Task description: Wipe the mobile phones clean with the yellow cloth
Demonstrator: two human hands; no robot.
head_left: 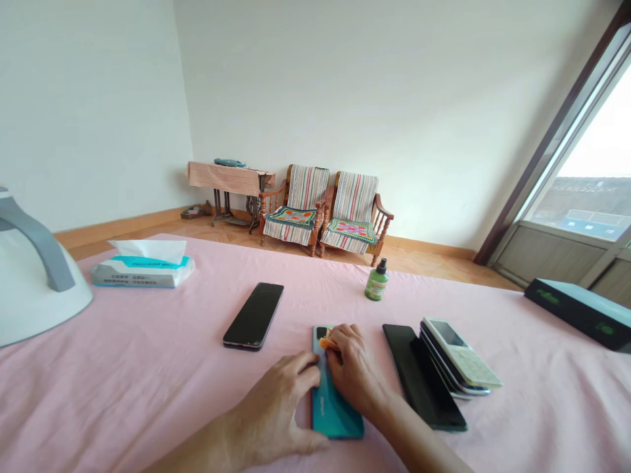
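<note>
A teal smartphone (331, 408) lies back side up on the pink cloth in front of me. My left hand (276, 401) grips its left side, fingers at the upper edge and thumb near the bottom corner. Pinched in my right hand (355, 368) is a small orange cloth (326, 343), pressed on the phone's back beside the camera block. Left of it rests a black smartphone (254, 316), screen up. To the right lie another dark smartphone (421, 374) and a small stack of phones, topped by a white keypad phone (461, 351).
A green spray bottle (376, 281) stands behind the phones on the pink-covered table (162, 355). A tissue pack (142, 270) and a white kettle-like appliance (34, 282) are at left. At far right lies a black box (582, 312). Two wooden chairs (352, 210) stand by the wall.
</note>
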